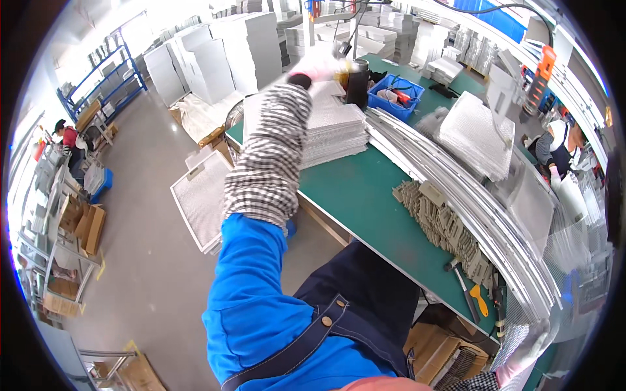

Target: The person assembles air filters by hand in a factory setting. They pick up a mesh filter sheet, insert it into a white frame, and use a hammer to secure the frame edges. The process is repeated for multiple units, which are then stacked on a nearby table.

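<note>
My left hand [319, 68], in a pale glove and blurred, reaches out over the far end of the green table [352, 189]. It is above a stack of white mesh panels [332, 140]; whether it touches them I cannot tell. A dark cylinder [357, 86] stands just right of it. At the lower right, my gloved right hand [521, 365] is beside the near ends of long silvery metal strips [482, 208]. Its fingers are too smeared to show a grip. A pile of grey metal brackets [447, 228], a hammer [462, 287] and a yellow-handled tool [480, 300] lie on the table.
A blue basket [395, 98] of small items sits near the table's far end. More mesh panels [479, 137] lie beyond the strips, and others [202, 195] lean left of the table. An orange tool [540, 78] hangs overhead. Co-workers [564, 146] are at right and far left.
</note>
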Tool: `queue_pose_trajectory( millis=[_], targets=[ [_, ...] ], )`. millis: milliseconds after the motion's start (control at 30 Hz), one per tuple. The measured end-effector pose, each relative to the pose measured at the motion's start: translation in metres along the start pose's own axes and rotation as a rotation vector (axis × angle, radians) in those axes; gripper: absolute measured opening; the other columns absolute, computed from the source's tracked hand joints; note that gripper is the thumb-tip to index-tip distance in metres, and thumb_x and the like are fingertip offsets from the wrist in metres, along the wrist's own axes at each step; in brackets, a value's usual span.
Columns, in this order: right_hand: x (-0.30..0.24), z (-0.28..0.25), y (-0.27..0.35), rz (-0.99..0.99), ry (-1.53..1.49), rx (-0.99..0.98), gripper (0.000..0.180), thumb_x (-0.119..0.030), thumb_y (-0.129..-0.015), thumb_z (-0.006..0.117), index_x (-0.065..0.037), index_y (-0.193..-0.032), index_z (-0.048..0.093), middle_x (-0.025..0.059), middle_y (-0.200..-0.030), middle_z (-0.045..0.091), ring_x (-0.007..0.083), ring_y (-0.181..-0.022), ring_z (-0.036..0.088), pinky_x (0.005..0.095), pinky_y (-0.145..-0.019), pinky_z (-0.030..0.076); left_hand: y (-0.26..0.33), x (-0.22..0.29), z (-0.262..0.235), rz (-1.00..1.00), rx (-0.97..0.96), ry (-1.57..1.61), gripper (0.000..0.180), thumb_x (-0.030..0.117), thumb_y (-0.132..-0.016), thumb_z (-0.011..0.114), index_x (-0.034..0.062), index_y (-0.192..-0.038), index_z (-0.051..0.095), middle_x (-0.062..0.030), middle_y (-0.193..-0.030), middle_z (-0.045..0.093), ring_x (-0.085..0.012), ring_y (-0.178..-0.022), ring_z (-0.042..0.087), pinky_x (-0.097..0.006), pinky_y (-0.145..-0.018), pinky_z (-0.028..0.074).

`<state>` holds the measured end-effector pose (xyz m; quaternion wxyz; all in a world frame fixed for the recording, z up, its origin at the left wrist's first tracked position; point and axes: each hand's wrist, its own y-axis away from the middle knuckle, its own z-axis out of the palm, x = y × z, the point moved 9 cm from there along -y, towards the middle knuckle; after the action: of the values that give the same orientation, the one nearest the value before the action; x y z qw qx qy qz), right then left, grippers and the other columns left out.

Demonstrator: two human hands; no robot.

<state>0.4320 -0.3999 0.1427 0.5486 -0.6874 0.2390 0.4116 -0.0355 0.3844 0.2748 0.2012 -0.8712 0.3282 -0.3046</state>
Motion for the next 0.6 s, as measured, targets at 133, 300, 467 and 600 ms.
queue_pose_trajectory(
  millis=[133, 300, 467, 600],
  targets=[
    [0.014, -0.012, 0.015, 0.148, -0.094, 0.13, 0.051, -0.025, -0.108, 0.051, 0.002, -0.149, 0.039, 0.0163, -0.148, 0.05, 0.024, -0.138, 0.047, 0.0399, -0.118, 0.036, 0.023, 0.048, -0.163, 0.214, 0.464, 0.358, 0.056, 0.043, -0.095, 0.067, 0.0027, -0.133, 0.06, -0.0163, -0.126, 0.066, -0.0278, -0.117, 0.063, -0.039, -0.097, 0.052],
    [0.091, -0.068, 0.035, 0.199, -0.059, 0.128, 0.05, -0.023, -0.11, 0.043, 0.002, -0.153, 0.037, 0.0161, -0.155, 0.044, 0.0211, -0.142, 0.043, 0.0349, -0.119, 0.032, 0.071, 0.122, -0.186, 0.357, 0.289, 1.421, 0.067, 0.056, -0.098, 0.06, 0.0033, -0.138, 0.057, -0.0112, -0.122, 0.066, -0.0239, -0.116, 0.062, -0.037, -0.099, 0.049],
    [0.069, 0.034, 0.018, 0.238, -0.039, 0.133, 0.052, -0.027, -0.109, 0.039, 0.0, -0.153, 0.038, 0.0167, -0.151, 0.05, 0.025, -0.138, 0.049, 0.0359, -0.116, 0.036, 0.144, 0.102, 0.011, -0.035, -0.056, 2.246, 0.06, 0.056, -0.104, 0.046, 0.0054, -0.133, 0.058, -0.0128, -0.131, 0.062, -0.0275, -0.116, 0.061, -0.048, -0.1, 0.052],
    [0.11, 0.049, 0.033, 0.265, 0.07, 0.029, 0.053, -0.03, -0.105, 0.054, 0.002, -0.145, 0.047, 0.0132, -0.136, 0.058, 0.0239, -0.125, 0.055, 0.0347, -0.112, 0.04, 0.205, 0.157, 0.211, -0.494, -0.22, 2.478, 0.057, 0.053, -0.104, 0.048, 0.0029, -0.13, 0.056, -0.0178, -0.13, 0.059, -0.0298, -0.113, 0.061, -0.046, -0.102, 0.052]
  ],
)
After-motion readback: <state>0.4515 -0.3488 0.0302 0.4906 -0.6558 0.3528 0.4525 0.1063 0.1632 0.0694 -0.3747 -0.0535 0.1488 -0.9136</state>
